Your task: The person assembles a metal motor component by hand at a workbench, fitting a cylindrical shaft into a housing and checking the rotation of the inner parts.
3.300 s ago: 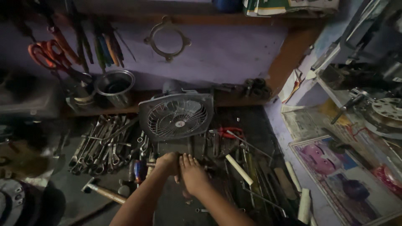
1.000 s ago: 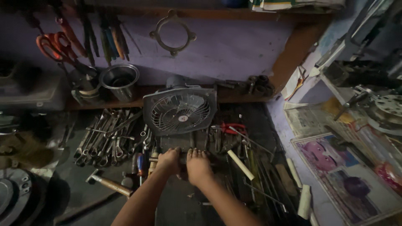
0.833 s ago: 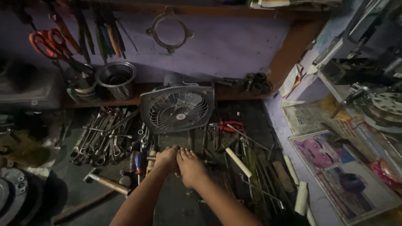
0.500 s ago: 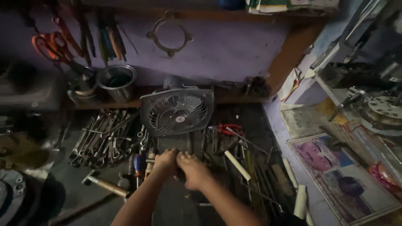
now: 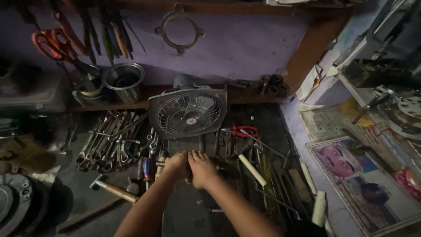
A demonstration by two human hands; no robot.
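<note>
Small dark tool (image 5: 189,166) at bench centre, just below square grey fan (image 5: 187,112), mostly hidden under both hands. Left hand (image 5: 175,165) and right hand (image 5: 203,167) pressed side by side, fingers curled over it; exact grip unclear. Spanners (image 5: 109,142) heaped left, hammer (image 5: 113,189) near left forearm. Red-handled pliers (image 5: 243,131), files and rods crowd right. Steel cup (image 5: 123,81) on shelf behind.

Fan (image 5: 188,112) blocks ahead; spanners (image 5: 109,142) crowd left.

You have one square fan (image 5: 188,112), one hammer (image 5: 115,191), one steel cup (image 5: 123,81) and one ring plate (image 5: 179,29) beyond your two hands.
</note>
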